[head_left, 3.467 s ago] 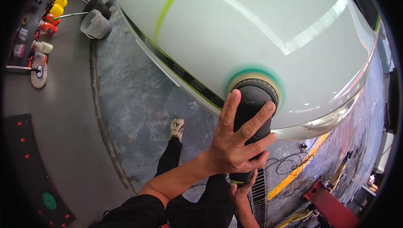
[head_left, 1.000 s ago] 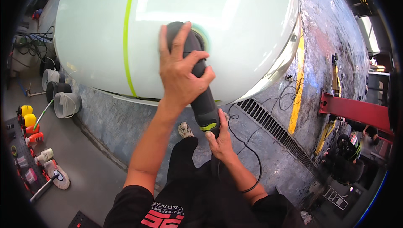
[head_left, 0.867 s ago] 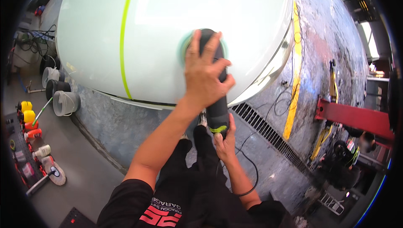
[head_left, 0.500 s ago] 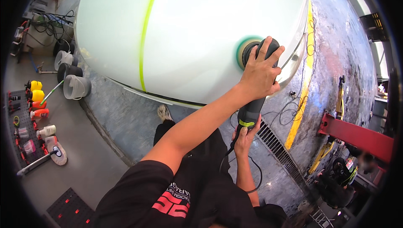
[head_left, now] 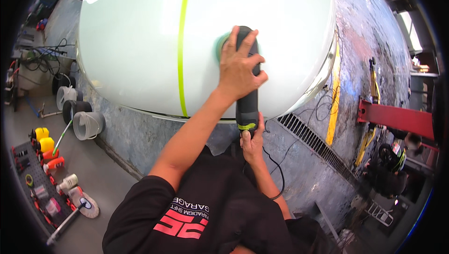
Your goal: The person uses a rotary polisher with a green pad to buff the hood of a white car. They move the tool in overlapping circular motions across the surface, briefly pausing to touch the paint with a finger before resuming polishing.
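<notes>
Black polisher (head_left: 248, 104) rests against the pale hood (head_left: 204, 43).

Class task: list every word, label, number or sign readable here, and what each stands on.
Black shirt: white lettering, upside down, and a red emblem; printed words are not copied here.
Pale bottle: label too small to read.
Orange bottle: markings too small to read.

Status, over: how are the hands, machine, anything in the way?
Left hand clasping polisher from above, right hand gripping its rear. Pad on pale hood, right of green tape. Cord near right forearm.
</notes>
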Demonstrator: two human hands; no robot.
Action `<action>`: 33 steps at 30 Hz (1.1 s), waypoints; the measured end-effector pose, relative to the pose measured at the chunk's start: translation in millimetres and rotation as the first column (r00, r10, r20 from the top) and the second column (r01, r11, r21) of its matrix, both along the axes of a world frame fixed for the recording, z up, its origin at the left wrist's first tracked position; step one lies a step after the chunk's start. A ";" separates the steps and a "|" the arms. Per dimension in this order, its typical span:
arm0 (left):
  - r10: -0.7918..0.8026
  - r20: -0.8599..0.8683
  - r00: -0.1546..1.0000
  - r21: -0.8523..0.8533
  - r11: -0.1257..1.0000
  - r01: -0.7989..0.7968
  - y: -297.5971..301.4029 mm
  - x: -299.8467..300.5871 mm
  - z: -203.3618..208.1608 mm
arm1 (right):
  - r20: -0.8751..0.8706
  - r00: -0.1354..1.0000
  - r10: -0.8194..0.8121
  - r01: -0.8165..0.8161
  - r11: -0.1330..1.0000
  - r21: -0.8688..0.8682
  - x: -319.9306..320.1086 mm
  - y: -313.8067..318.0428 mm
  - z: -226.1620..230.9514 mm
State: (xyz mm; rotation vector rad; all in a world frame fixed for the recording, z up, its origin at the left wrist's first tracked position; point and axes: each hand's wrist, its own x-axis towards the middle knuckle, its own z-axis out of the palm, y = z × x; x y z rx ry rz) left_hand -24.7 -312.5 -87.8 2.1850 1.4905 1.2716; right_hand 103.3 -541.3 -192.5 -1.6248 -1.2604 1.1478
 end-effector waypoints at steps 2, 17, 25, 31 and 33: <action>0.035 0.000 0.999 -0.008 0.999 -0.035 3.6 -28.7 0.5 | 0.061 0.997 0.037 -0.037 0.999 0.007 -24.2 8.2 16.7; 0.051 -0.006 0.999 0.031 0.998 -0.051 19.5 -17.5 -0.7 | 0.140 0.982 0.130 -0.121 0.990 -0.071 13.5 38.5 54.1; -0.103 0.041 0.994 0.082 0.992 0.099 43.2 135.4 0.1 | -0.166 0.976 -0.141 0.136 0.990 -0.046 113.5 34.2 42.9; -0.356 -0.114 0.927 0.135 0.919 0.370 38.7 204.3 -6.3 | -0.247 0.917 -0.314 0.319 0.947 -0.022 137.9 33.4 48.9; -0.328 -0.098 0.940 0.137 0.931 0.339 38.2 200.5 -6.6 | -0.215 0.931 -0.296 0.306 0.952 0.018 131.4 39.9 45.8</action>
